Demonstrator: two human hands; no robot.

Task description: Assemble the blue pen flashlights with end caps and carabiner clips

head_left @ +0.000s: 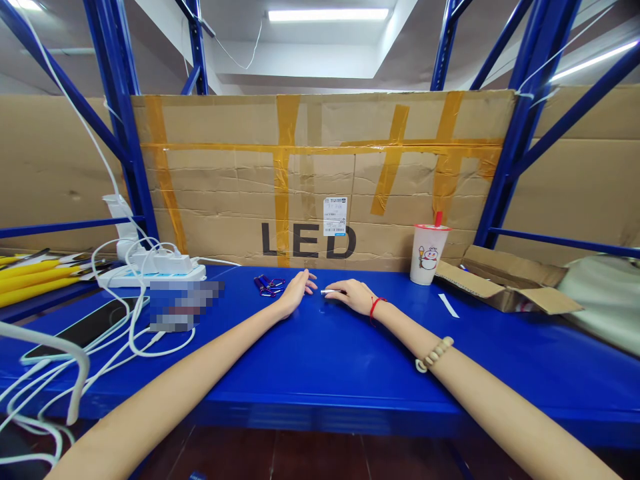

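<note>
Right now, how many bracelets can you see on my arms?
2. A red cord bracelet is at the wrist, just behind the right hand; a beaded bracelet is farther up the right forearm. No others show.

Blue shelving point(340, 373) with a broad cardboard panel point(225, 207) behind, ceiling light point(328, 15) above, dark reddish floor point(320, 457) below.

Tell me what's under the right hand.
The end of a slim silvery item shows at the right hand; its remainder and anything beneath the palm are covered.
</note>
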